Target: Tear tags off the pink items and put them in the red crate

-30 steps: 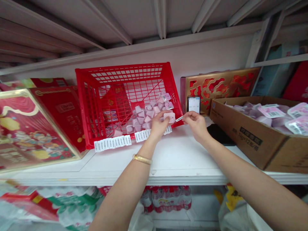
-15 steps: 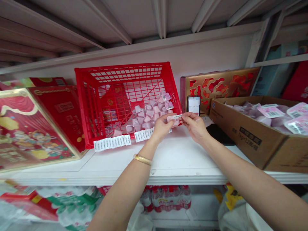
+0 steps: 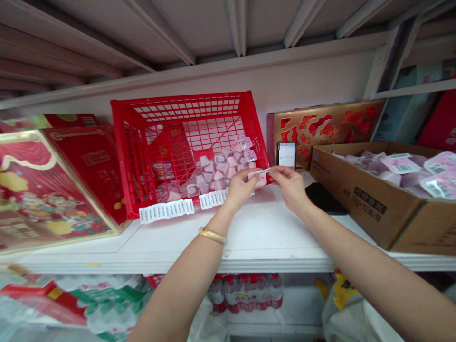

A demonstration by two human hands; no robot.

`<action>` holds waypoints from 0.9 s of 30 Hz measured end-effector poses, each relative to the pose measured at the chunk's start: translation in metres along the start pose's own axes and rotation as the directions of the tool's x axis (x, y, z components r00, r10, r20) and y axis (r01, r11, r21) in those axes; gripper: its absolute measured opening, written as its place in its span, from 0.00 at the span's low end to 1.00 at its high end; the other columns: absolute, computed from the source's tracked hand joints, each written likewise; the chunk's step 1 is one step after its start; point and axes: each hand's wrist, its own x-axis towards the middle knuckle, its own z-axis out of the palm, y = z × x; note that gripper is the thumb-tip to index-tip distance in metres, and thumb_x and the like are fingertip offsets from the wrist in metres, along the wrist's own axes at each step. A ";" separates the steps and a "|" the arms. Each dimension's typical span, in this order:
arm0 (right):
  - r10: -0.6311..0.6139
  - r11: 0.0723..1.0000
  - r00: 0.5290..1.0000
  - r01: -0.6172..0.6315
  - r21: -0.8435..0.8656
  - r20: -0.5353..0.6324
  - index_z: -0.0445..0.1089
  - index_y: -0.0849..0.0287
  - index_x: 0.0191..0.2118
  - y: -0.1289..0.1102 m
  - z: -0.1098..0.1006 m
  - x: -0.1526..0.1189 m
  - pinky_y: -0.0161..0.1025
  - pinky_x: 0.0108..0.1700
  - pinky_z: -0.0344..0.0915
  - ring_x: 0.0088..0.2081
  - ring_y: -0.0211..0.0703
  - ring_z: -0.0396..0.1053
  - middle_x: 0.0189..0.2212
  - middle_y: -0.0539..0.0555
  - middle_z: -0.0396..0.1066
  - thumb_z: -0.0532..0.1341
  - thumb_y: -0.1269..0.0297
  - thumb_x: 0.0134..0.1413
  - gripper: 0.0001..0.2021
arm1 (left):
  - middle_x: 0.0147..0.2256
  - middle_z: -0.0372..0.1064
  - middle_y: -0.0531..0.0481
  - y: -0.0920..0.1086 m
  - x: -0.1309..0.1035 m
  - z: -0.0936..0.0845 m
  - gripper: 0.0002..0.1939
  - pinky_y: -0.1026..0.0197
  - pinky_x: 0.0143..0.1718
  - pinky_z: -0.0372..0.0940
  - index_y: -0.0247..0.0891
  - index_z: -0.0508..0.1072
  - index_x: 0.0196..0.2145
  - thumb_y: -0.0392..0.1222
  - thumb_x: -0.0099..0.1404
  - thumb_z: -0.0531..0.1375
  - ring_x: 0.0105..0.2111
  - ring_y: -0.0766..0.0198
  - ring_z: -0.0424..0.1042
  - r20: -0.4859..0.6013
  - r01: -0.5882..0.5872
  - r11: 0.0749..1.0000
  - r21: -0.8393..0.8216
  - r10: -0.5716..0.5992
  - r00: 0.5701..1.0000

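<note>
My left hand (image 3: 240, 189) is closed on a small pink cup (image 3: 260, 179) with its printed lid facing up, at the front right corner of the red basket (image 3: 188, 97). At the lid's far edge lies a white label strip (image 3: 264, 171), its right end pinched by my right hand (image 3: 289, 186). Several pink cups (image 3: 210, 175) lie in the tilted basket, most with their lids hidden. White barcode labels (image 3: 166, 211) hang in rows along the basket's front rim.
An open cardboard box (image 3: 366, 209) of pink cups stands at right. Beside it are a black flat object (image 3: 326, 198) and an upright phone (image 3: 286, 156) against a gold box (image 3: 327, 126). A red gift box (image 3: 89, 175) stands left on the white shelf (image 3: 263, 237).
Both hands stay almost in place. The cup's lid has shifted very slightly, and the digits on the phone screen have changed.
</note>
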 end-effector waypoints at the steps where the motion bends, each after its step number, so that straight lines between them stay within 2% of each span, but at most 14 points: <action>1: -0.012 1.000 1.000 0.012 -0.008 -0.004 0.72 0.58 0.28 0.000 0.000 0.000 0.37 0.34 0.64 0.27 0.37 0.66 0.24 0.49 0.72 0.70 0.57 0.32 0.14 | 0.40 0.77 0.46 0.000 0.000 0.000 0.10 0.56 0.50 0.67 0.37 0.80 0.37 0.38 0.57 0.63 0.42 0.59 0.74 -0.002 -0.011 1.000 0.017 0.011 1.000; 8: -0.067 0.992 0.995 0.074 -0.099 0.073 0.70 0.58 0.37 -0.002 0.000 -0.002 0.37 0.34 0.64 0.27 0.37 0.67 0.23 0.46 0.70 0.68 0.58 0.35 0.18 | 0.42 0.77 0.46 -0.001 -0.001 0.002 0.11 0.56 0.50 0.67 0.37 0.80 0.39 0.38 0.59 0.61 0.44 0.59 0.74 0.020 0.011 1.000 -0.015 -0.011 1.000; 15: -0.047 0.981 0.985 0.077 -0.176 0.165 0.69 0.57 0.28 -0.001 -0.001 -0.002 0.37 0.32 0.65 0.27 0.38 0.67 0.24 0.48 0.71 0.68 0.56 0.34 0.14 | 0.41 0.77 0.44 0.003 -0.004 0.005 0.11 0.55 0.50 0.67 0.37 0.80 0.38 0.37 0.57 0.64 0.43 0.57 0.75 0.070 0.023 0.999 0.037 -0.025 0.997; 23: -0.022 0.988 0.986 0.047 -0.150 0.165 0.69 0.57 0.27 -0.001 -0.002 -0.001 0.36 0.32 0.64 0.26 0.37 0.66 0.24 0.47 0.71 0.65 0.59 0.35 0.10 | 0.41 0.77 0.46 -0.004 -0.006 0.006 0.14 0.55 0.45 0.71 0.37 0.79 0.41 0.41 0.57 0.64 0.43 0.58 0.75 0.106 0.154 0.981 -0.122 -0.141 0.984; 27: -0.002 0.993 0.987 0.021 -0.120 0.159 0.69 0.57 0.28 -0.001 -0.002 -0.002 0.36 0.31 0.63 0.25 0.36 0.65 0.23 0.46 0.70 0.65 0.58 0.35 0.11 | 0.42 0.77 0.44 0.000 -0.006 0.008 0.16 0.55 0.41 0.73 0.35 0.78 0.42 0.42 0.56 0.64 0.41 0.58 0.76 0.125 0.215 0.960 -0.178 -0.194 0.973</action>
